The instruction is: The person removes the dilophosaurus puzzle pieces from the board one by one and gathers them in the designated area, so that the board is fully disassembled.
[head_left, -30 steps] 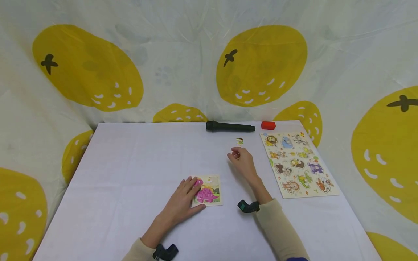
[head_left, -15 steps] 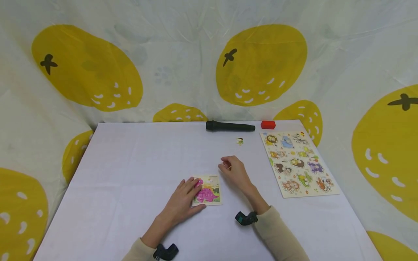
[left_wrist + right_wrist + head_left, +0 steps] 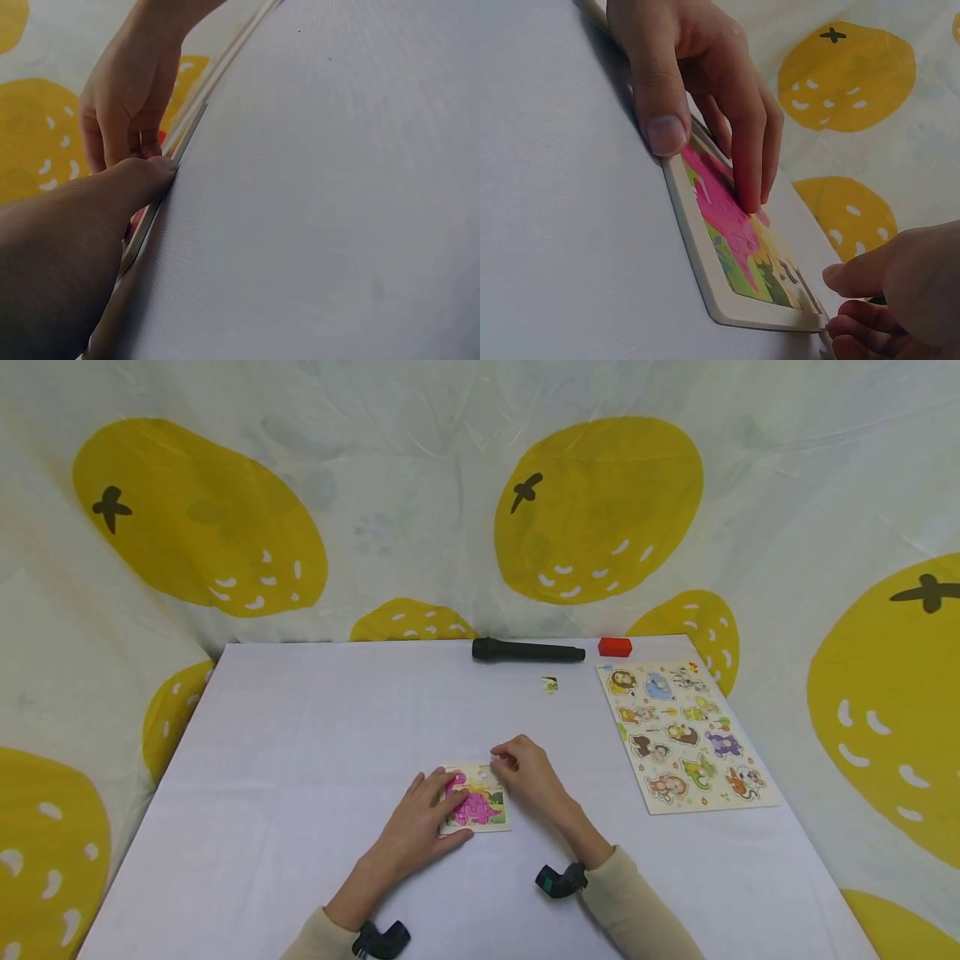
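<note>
Dinosaur jigsaw puzzle (image 3: 480, 810) lies flat near the middle of the bench (image 3: 300, 760), its square frame well inside every edge of the white cloth. The left hand (image 3: 420, 818) lies over the puzzle's left side, its grip spread, fingers on the pink picture and thumb at the near edge of the frame. The right hand (image 3: 531, 772) is at the far right corner, its fingers curled in toward the thumb; I cannot tell whether that grip pinches anything.

A loose puzzle piece (image 3: 550, 683) sits beyond the right hand, near the black microphone (image 3: 528, 650), which lies along the far edge with a red block (image 3: 615, 647) just to its right. An animal puzzle board (image 3: 677, 760) runs close along the right edge, and a strip of cloth separates it from the right hand. Left of the left hand, open cloth stretches broadly to the left edge.
</note>
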`<state>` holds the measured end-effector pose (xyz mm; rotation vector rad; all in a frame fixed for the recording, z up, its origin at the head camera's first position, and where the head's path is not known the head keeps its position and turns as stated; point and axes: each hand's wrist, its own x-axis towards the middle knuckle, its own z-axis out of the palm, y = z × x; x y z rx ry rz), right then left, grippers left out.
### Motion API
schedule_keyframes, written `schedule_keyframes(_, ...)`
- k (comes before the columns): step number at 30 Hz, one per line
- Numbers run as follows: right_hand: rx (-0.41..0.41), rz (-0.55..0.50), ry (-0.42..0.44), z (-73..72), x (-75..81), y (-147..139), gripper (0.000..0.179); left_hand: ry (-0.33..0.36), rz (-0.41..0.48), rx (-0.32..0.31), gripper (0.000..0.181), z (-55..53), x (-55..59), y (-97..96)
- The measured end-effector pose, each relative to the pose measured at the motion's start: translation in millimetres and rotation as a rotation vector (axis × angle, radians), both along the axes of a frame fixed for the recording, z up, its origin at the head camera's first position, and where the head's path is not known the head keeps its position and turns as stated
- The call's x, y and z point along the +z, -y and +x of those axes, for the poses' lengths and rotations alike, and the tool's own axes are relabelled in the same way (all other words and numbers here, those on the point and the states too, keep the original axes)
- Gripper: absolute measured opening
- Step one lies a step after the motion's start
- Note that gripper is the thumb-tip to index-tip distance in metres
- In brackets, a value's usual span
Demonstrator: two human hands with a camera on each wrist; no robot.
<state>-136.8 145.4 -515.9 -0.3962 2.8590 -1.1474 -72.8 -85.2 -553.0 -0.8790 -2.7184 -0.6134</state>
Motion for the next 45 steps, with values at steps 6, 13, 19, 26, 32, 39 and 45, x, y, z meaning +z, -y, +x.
schedule_keyframes(6, 0.041, 0.027, 0.000, 5.9, -2.2, 4, 0.015, -0.012, -0.003, -0.004, 0.058, -0.9, -1.7, -1.5)
schedule_keyframes(13, 0.059, 0.077, 0.005, 8.7, -1.9, 9, 0.006, -0.002, -0.006, -0.008, 0.058, -0.4, -4.1, -2.1)
schedule_keyframes(19, 0.083, 0.099, 0.017, 9.0, -1.4, 11, 0.006, -0.014, -0.018, -0.015, 0.057, 0.0, -4.2, -0.7)
schedule_keyframes(26, 0.102, 0.164, 0.020, 6.3, -6.0, 15, 0.007, -0.023, -0.032, -0.016, 0.058, -1.0, -3.0, 0.2)
schedule_keyframes(32, 0.107, 0.169, 0.010, 6.0, -4.8, 17, 0.008, -0.014, -0.023, -0.015, 0.058, -1.7, -2.1, 0.2)
schedule_keyframes(39, 0.099, 0.170, 0.019, 8.1, -2.2, 18, 0.008, 0.010, -0.038, -0.006, 0.059, -1.3, -1.2, 0.2)
schedule_keyframes(45, 0.096, 0.110, 0.019, 8.0, -0.6, 16, 0.008, 0.014, -0.033, -0.008, 0.059, -1.4, -0.3, 0.2)
